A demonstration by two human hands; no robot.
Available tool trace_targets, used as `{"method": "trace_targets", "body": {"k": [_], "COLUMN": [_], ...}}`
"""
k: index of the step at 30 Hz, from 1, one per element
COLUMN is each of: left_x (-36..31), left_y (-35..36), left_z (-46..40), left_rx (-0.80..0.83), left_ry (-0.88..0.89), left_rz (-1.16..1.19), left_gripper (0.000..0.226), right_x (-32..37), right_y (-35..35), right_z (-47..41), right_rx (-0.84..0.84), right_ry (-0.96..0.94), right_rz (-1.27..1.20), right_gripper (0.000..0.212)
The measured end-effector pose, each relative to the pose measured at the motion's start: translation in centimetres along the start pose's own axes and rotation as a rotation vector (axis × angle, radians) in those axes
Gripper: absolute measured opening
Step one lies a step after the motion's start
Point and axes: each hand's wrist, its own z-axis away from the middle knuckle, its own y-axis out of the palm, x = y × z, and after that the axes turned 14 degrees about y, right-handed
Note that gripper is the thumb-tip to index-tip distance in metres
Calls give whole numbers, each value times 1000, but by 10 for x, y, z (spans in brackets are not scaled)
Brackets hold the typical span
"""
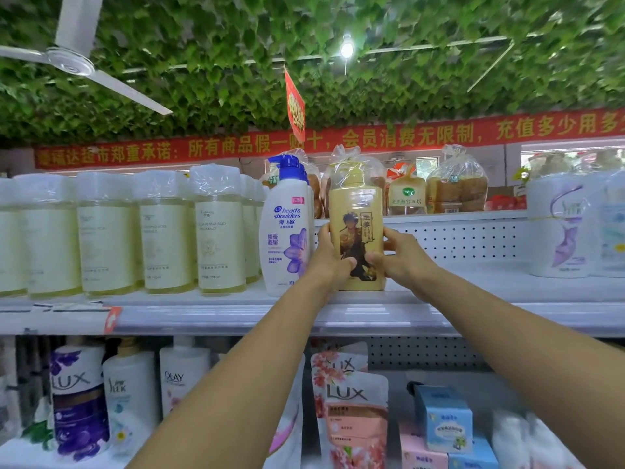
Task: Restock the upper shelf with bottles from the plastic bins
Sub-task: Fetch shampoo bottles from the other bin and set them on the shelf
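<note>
- Yellow plastic bottle (pixel 357 231) with a dark figure printed on its label and clear film wrapped over its pump top stood upright on the white metal upper shelf (pixel 473 292), its base apparently resting on the shelf surface.
- Left hand (pixel 329 255) gripped the bottle's left side, fingers curled round it and thumb pressed against the front of the label.
- Right hand (pixel 397 253) gripped the right side the same way, thumb on the lower front.
- Just left of it, almost touching, stood a white pump bottle with a blue cap and a purple flower label (pixel 285 228); further left ran a row of pale yellow-green clear bottles with film-wrapped tops (pixel 220 231).
- To the right of the held bottle the shelf lay bare up to a group of white bottles with purple print (pixel 558 228) at the far right.
- Progress, as a judgement: this bottle looked placed but not yet released, so the step was nearly finished.
- Remaining, as a judgement: letting go, perhaps squaring the label to the front, then filling the open stretch on the right with more bottles.
- Plastic bins were not in view, so how much stock was left could not be told.
- Behind the shelf sat bagged loaves of bread (pixel 456 187), and a lower shelf held body-wash bottles and pink refill pouches (pixel 355 418).
</note>
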Motion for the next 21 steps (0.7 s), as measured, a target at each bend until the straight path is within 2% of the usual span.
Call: {"method": "trace_targets", "body": {"k": [9,14,21], "left_x": [5,2,2], "left_y": [0,-2,-5], "left_z": [-2,-7,-6], "left_rx": [0,66,134], "left_ry": [-88,-196,-190], "left_rz": [81,129,156], "left_gripper": [64,52,32], "right_x": [-4,0,0], "right_y": [0,-3,-5], "right_z": [-3,-6,-4], "right_rx": [23,153,193], "right_ry": [38,190,191], "right_rz": [-47,-126,-142], "right_gripper": [31,16,17]}}
